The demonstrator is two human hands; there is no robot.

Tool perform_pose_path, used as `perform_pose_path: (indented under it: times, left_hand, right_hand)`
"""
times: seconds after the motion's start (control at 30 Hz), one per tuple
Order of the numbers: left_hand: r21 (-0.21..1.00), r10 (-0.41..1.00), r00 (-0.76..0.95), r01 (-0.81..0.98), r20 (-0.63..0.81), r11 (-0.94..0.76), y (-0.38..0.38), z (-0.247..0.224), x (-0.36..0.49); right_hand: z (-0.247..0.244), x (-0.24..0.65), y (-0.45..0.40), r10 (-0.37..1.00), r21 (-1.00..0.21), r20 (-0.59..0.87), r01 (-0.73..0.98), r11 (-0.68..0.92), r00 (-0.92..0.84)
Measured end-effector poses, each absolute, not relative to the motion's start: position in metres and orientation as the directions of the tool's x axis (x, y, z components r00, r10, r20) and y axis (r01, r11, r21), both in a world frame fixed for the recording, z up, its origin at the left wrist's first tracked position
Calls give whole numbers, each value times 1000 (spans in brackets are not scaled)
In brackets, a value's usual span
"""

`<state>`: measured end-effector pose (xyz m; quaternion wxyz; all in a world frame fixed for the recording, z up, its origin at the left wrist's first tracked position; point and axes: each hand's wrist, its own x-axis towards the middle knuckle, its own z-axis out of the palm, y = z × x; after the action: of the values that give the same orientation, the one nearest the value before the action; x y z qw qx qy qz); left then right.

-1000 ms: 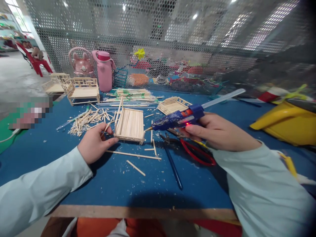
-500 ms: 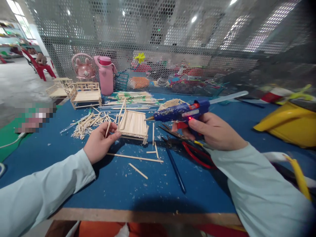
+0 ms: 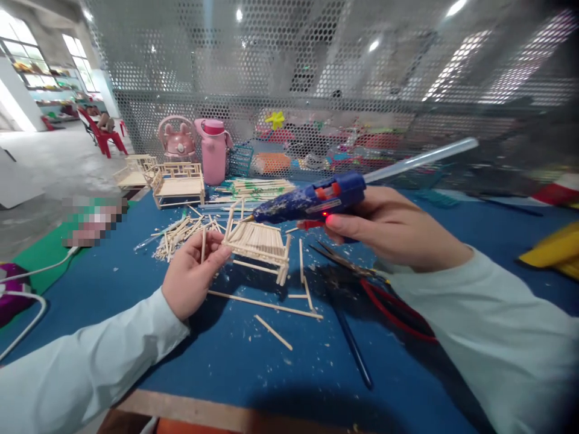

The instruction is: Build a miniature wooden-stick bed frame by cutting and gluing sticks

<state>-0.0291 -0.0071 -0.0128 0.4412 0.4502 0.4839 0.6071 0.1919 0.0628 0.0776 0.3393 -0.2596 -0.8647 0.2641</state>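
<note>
"So, from my head view, which hand is nearer the small chair-shaped frame of pale, round wooden sticks (image 3: pixel 260 238)?"

"My left hand (image 3: pixel 196 274), touching it. The frame lies just right of those fingertips; thumb and forefinger pinch its near left corner, with a short pale wooden stick (image 3: pixel 203 244) upright among the same fingers"

"And my right hand (image 3: pixel 398 226)?"

"Well off to the right, wrapped round the blue plastic glue gun (image 3: pixel 312 199), thumb tip beside the small red light. I can't tell whether the red plastic trigger (image 3: pixel 312 224) is squeezed"

"Which way does the gun point?"

"Left and slightly down along its long axis, with a clear rod-shaped glue stick (image 3: pixel 420 161) rising rightward from the back. The thin brass-coloured nozzle (image 3: pixel 248 219) ends over the frame's far left part, near the slim wooden posts; contact I can't make out"

"The frame's own axis?"

"Its near rail runs left to right, dropping a little rightward; the slats run near to far. It looks tilted, and I can't tell whether its legs touch the flat blue tabletop (image 3: pixel 212 361)"
</note>
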Motion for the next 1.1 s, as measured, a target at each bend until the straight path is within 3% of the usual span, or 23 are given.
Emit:
perform_pose_path:
  times: [0.17,0.63,1.1]
  left_hand:
    - [987,974,-191,-77,122,-139,-9,-10,-29]
    - [989,974,-185,-50,130,-142,-9,-8,-29]
    - [986,971,-179,-22,157,-164,-8,-10,-29]
  right_hand:
    - [79,184,64,597,-665,458,192,722,-659]
    - [76,186,67,613,-681,451,194,706,-648]
    - [78,184,64,596,-608,480,247,755,-643]
